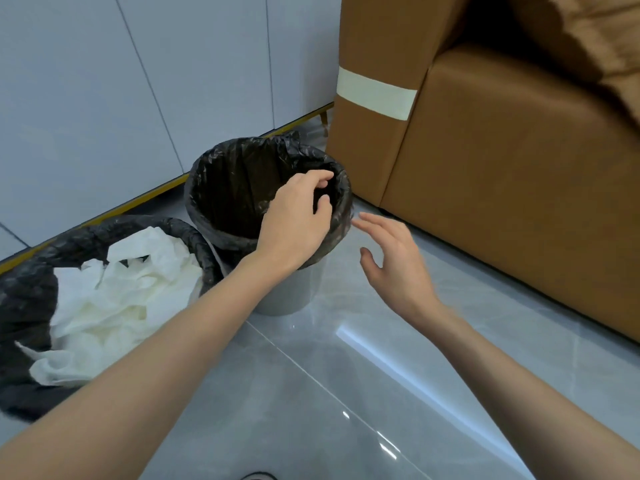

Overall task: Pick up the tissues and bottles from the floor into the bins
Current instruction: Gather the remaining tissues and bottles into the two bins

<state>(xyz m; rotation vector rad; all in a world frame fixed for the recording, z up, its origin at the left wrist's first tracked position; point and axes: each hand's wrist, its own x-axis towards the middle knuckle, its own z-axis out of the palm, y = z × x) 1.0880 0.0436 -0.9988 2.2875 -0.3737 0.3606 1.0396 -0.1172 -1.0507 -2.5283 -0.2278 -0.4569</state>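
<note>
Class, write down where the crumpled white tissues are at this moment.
In the head view, the white tissues sit at the lower left inside the near black-lined bin, just left of the taller grey bin.

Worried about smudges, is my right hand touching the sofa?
Apart. The head view shows grey floor between the right hand and the sofa.

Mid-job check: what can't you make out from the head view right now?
Far bin bottom, head view: dark liner and the left hand hide any bottles.
Near bin: cut by the left edge; tissues cover what lies beneath.
Left fingers: whether they pinch the liner is unclear.
Dark object: cut by the bottom edge.
</note>
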